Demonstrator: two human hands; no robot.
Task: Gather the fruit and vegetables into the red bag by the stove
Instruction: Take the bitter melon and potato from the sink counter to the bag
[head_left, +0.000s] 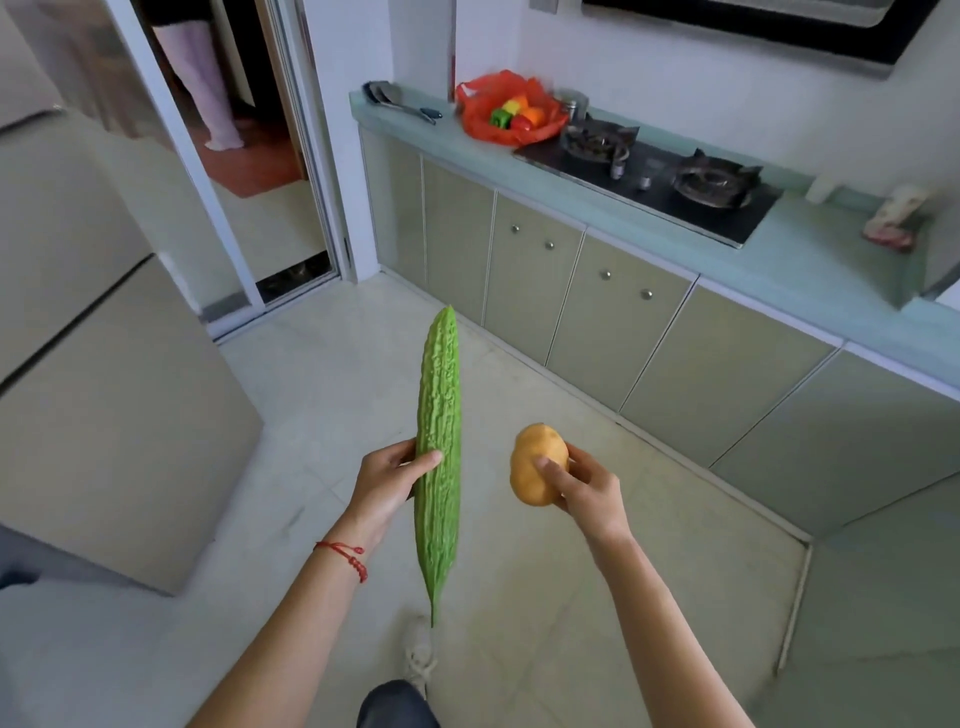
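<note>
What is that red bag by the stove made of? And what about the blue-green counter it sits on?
The red bag looks like thin plastic film: it is crinkled, slumps open and seems slightly see-through at its edges. The counter looks like a smooth, hard surface, perhaps glass or a glossy laminate, since it has an even pale green sheen; which one cannot be told from here.

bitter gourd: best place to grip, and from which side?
Grip the bitter gourd around its thick middle, coming from its left side, as the left hand does now. It is long, upright and tapers to thin tips, so a mid-body wrap balances it; the ridged skin likely helps hold.
</note>
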